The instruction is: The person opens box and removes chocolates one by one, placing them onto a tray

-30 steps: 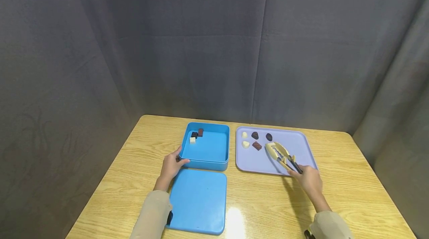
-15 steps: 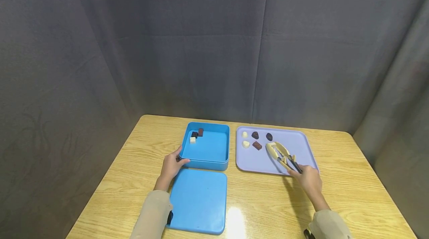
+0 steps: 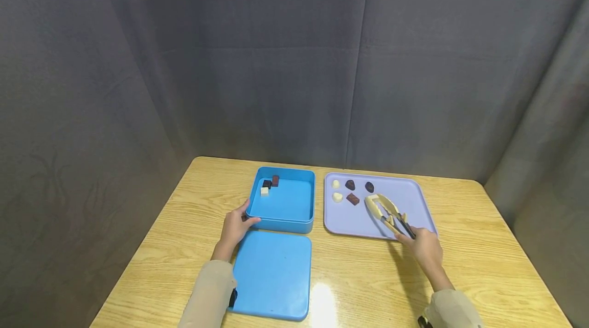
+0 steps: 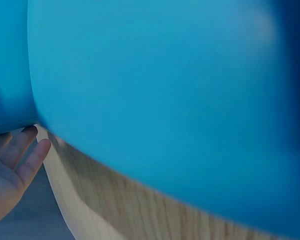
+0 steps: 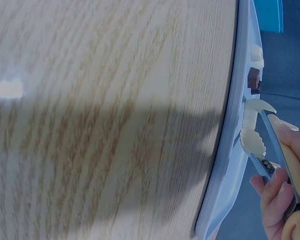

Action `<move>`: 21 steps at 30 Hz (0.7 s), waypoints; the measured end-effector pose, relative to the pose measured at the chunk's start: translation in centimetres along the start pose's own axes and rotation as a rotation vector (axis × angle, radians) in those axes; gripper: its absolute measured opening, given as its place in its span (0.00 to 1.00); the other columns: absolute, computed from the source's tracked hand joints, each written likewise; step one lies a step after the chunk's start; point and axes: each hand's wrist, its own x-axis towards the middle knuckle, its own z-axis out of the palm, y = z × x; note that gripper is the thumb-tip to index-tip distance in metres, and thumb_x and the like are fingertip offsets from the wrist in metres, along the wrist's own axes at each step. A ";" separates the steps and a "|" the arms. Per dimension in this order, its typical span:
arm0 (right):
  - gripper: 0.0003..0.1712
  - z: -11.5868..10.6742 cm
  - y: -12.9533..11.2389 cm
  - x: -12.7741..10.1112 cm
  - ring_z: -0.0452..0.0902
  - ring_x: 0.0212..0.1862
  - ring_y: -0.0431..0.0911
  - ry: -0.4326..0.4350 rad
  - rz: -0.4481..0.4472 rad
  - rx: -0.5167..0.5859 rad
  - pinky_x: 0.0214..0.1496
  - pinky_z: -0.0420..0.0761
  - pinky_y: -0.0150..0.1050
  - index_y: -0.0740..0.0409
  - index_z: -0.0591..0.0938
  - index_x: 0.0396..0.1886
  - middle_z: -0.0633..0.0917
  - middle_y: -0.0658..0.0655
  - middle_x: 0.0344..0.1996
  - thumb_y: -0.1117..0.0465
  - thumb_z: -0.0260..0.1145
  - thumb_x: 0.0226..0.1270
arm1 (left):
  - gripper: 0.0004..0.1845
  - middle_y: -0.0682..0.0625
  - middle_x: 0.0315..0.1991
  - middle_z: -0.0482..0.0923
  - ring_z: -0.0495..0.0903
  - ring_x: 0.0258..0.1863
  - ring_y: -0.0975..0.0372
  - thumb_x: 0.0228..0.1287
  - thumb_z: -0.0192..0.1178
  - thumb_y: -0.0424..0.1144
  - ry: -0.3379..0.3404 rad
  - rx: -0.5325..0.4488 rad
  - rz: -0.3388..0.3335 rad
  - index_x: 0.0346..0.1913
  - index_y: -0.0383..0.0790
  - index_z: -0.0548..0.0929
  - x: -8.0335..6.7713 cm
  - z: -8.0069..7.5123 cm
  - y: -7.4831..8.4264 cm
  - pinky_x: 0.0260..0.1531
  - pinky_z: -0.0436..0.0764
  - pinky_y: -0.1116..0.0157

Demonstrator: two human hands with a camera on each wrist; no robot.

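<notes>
Tongs [image 3: 385, 210] gripped in right hand [image 3: 425, 247], tips spread over purple tray [image 3: 414, 200], grasping nothing | left hand [image 3: 234, 228] clasps blue box [image 3: 281, 226] corner | 3 sweets [image 3: 268, 185] in box, 5 sweets [image 3: 352, 191] left on tray | lid [image 3: 272, 274] off

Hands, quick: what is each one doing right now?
Left hand: grips the near left corner of the blue box.
Right hand: holds the cream tongs over the lilac tray.
</notes>
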 end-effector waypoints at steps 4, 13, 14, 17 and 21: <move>0.30 -0.1 0.0 -0.2 0.66 0.24 0.51 0.002 0.004 0.000 0.14 0.61 0.38 0.70 0.78 0.47 0.79 0.68 0.30 0.51 0.68 0.50 | 0.36 0.36 0.57 0.66 0.67 0.55 0.48 0.50 0.66 0.37 -0.007 0.000 -0.011 0.61 0.30 0.65 0.0 -0.1 0.1 0.48 0.72 0.54; 0.32 -0.4 -0.2 -0.3 0.70 0.26 0.53 -0.008 0.000 0.001 0.16 0.64 0.39 0.72 0.76 0.48 0.79 0.73 0.36 0.50 0.67 0.51 | 0.36 0.37 0.57 0.65 0.67 0.55 0.48 0.50 0.66 0.38 -0.016 -0.004 -0.019 0.62 0.31 0.64 0.0 -0.2 0.1 0.48 0.72 0.54; 0.33 -0.4 -0.3 -0.3 0.72 0.27 0.55 -0.007 -0.003 0.002 0.16 0.66 0.40 0.72 0.76 0.48 0.78 0.74 0.39 0.50 0.67 0.51 | 0.36 0.36 0.57 0.66 0.67 0.55 0.48 0.50 0.66 0.38 -0.015 -0.004 -0.017 0.62 0.31 0.64 0.0 -0.2 0.1 0.48 0.72 0.54; 0.34 -0.5 -0.4 -0.3 0.75 0.33 0.61 -0.005 -0.009 0.001 0.17 0.69 0.42 0.73 0.76 0.49 0.76 0.75 0.42 0.49 0.67 0.51 | 0.36 0.36 0.57 0.66 0.68 0.54 0.48 0.50 0.66 0.37 -0.012 -0.007 -0.018 0.62 0.31 0.64 0.0 -0.1 0.1 0.47 0.72 0.54; 0.35 -0.6 -0.7 -0.3 0.75 0.39 0.66 -0.001 -0.003 0.010 0.19 0.72 0.44 0.73 0.75 0.49 0.75 0.76 0.43 0.48 0.67 0.50 | 0.36 0.36 0.57 0.65 0.68 0.55 0.48 0.50 0.66 0.37 -0.009 -0.008 -0.015 0.62 0.31 0.64 0.1 0.0 0.0 0.48 0.72 0.54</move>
